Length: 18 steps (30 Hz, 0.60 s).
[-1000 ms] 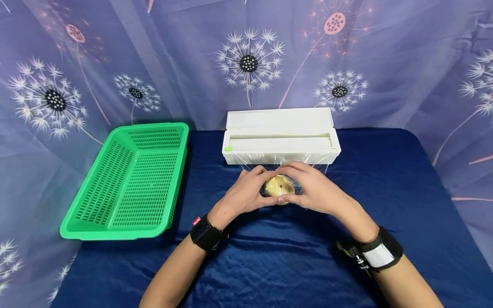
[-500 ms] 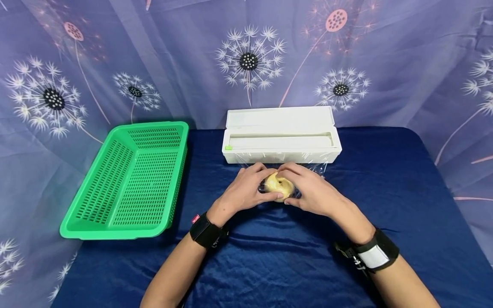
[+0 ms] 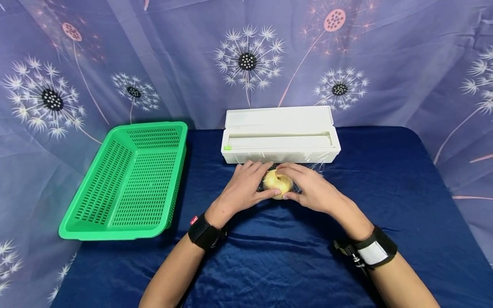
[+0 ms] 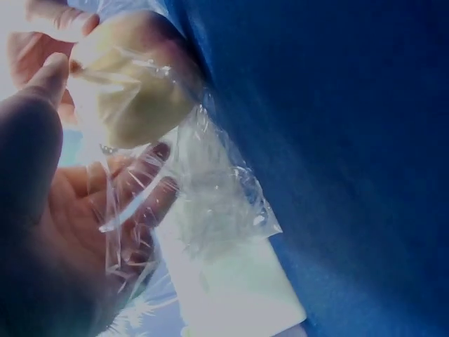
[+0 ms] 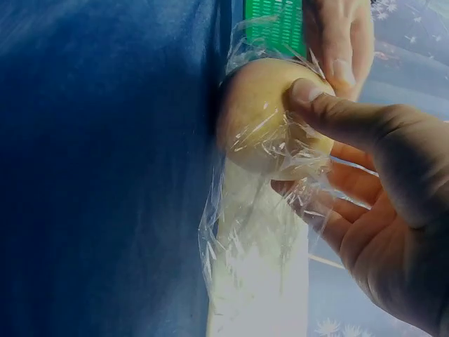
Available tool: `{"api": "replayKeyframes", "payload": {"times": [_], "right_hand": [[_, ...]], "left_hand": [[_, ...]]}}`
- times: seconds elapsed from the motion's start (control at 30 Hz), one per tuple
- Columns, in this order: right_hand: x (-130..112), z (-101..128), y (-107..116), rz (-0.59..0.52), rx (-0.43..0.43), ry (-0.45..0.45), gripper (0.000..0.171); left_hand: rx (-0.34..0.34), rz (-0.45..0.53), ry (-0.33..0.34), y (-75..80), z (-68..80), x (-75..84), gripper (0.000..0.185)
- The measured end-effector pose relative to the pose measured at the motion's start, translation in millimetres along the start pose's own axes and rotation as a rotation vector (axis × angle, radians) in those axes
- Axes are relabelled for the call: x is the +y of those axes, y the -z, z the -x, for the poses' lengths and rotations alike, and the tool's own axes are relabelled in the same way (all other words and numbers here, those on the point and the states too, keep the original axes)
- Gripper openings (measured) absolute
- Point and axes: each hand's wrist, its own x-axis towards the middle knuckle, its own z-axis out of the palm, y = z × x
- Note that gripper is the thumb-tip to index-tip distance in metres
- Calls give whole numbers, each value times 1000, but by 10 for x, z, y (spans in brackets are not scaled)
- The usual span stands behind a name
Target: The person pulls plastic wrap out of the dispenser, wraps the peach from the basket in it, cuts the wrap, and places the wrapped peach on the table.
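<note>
A round yellow fruit (image 3: 278, 184) with a stem hollow sits between my two hands, partly covered by clear plastic wrap (image 5: 231, 232). In the head view, my right hand (image 3: 313, 188) grips it from the right. Its thumb (image 5: 337, 116) lies over the top while the fingers sit lower, behind the film. My left hand (image 3: 244, 186) is at the fruit's left, its thumb (image 4: 52, 77) touching it. The left fingers (image 4: 140, 179) reach loosely behind the loose wrap, just below the fruit. The wrap stretches back toward an open white box (image 3: 281, 156).
The long white wrap box stands behind my hands with its lid raised and a green cutter slider (image 3: 227, 148) at its left end. At left lies a green perforated basket (image 3: 177, 184). A blue cloth (image 3: 277, 261) covers the table; a dandelion-print curtain (image 3: 185, 55) hangs behind.
The fruit has turned a little between my hands and shifted slightly left. My left fingers have straightened and moved back toward the box, while the right hand has come slightly left.
</note>
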Motion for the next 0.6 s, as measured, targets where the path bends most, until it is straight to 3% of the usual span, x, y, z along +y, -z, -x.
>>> {"api": "replayKeyframes", "payload": {"times": [0.2, 0.37, 0.6], "right_hand": [[65, 9, 9, -66, -22, -34, 69], [108, 20, 18, -126, -33, -67, 70], [162, 13, 10, -149, -38, -77, 68]], "left_hand": [[97, -102, -100, 3, 20, 79, 92], [84, -171, -131, -10, 22, 107, 93], [63, -174, -124, -53, 14, 92, 93]]}}
